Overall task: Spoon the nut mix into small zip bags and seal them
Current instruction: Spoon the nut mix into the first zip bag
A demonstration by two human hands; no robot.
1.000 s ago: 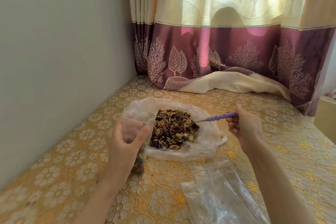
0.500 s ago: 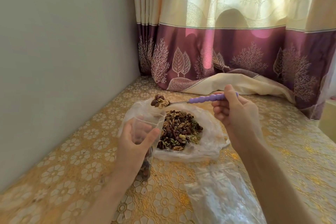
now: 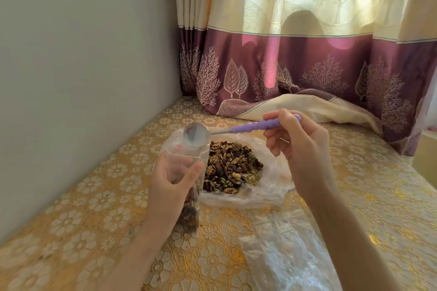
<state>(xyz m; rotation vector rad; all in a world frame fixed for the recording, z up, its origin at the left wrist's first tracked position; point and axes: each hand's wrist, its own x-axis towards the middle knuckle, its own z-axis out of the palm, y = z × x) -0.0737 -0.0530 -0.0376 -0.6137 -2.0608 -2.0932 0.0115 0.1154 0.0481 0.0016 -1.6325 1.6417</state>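
shiny metal spoon [image 3: 195,135] – clear plastic bag [image 3: 183,160], glossy tablecloth [image 3: 94,196]

The bumpy plastic spoon handle [image 3: 254,126] is lilac, its metal bowl [image 3: 195,135] silvery. The loose nut mix [image 3: 230,168] is brown, dark red, tan and green. The embossed table covering [image 3: 99,210] is gold with cream flower medallions. The long window curtain [image 3: 307,59] is cream above, plum below, printed with pale leaves and branching trees.
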